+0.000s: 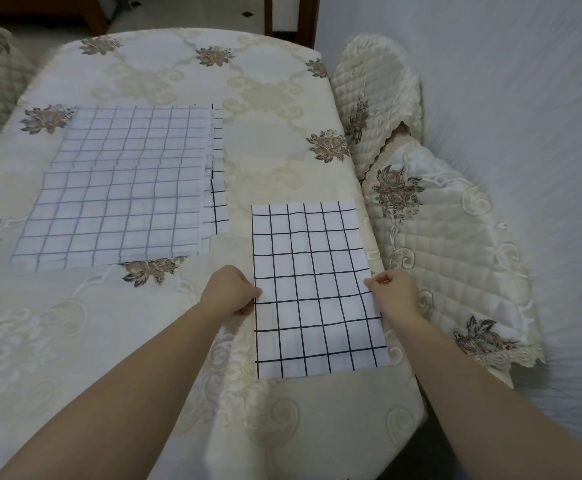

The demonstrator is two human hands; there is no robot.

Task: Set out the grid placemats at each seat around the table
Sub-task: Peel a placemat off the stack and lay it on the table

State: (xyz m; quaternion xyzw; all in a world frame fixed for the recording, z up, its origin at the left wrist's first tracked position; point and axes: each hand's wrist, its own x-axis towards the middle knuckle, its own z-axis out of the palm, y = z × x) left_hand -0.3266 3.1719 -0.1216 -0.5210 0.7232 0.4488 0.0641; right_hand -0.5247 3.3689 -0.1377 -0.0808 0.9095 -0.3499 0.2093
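Cream embroidered counter (275, 140) fills my view, where my left hand (229, 291) and right hand (391, 294) pinch opposite edges of one grid placemat (317, 289) lying just beside the covered chair (455, 244), while the stack (120, 202) farther from that chair is, I judge, not yet dealt out.

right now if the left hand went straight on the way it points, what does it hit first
The left hand points up-right, so it would slide onto the grid placemat whose left edge it pinches; past that, probably the padded chair, though depth is unclear.
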